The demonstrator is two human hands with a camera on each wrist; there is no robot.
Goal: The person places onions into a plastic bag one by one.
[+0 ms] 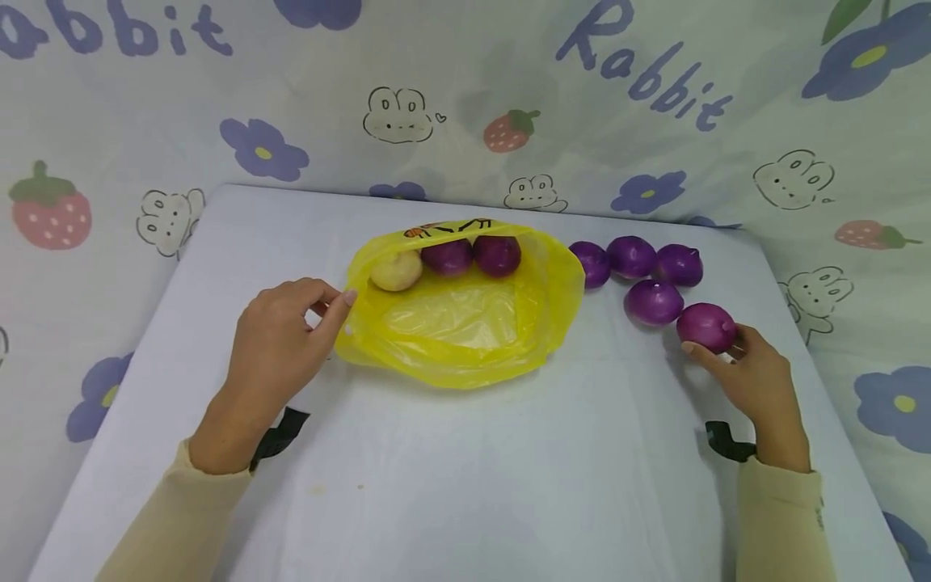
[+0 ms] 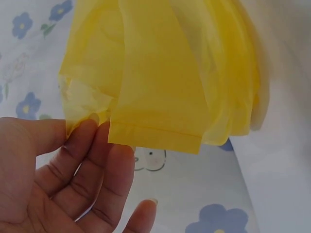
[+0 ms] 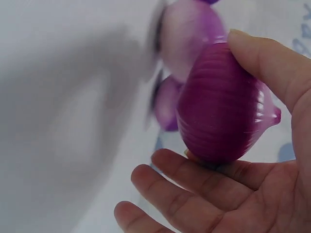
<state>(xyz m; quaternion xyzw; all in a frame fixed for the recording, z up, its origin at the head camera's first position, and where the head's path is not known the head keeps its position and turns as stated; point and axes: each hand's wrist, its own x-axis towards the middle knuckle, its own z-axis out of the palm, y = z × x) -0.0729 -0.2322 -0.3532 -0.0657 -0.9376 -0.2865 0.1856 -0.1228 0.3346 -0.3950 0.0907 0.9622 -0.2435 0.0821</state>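
A yellow plastic bag (image 1: pixel 451 368) lies with its mouth spread wide on the white table. Inside it, along the far side, are a pale round vegetable (image 1: pixel 396 272) and two purple onions (image 1: pixel 498 256). At the bag's left edge my left hand (image 1: pixel 284 339) pinches the plastic between thumb and fingers; the left wrist view shows the yellow film (image 2: pixel 155 82) at the fingertips. Over on the right, my right hand (image 1: pixel 756 376) holds a purple onion (image 3: pixel 218 107) between thumb and fingers, and the right wrist view shows its pointed tip toward the palm.
Several more purple onions (image 1: pixel 654 303) sit grouped right of the bag, one partly hidden behind it. A white cloth covers the table (image 1: pixel 509 485). Behind stands a patterned backdrop (image 1: pixel 451 48) with rabbits, flowers and strawberries.
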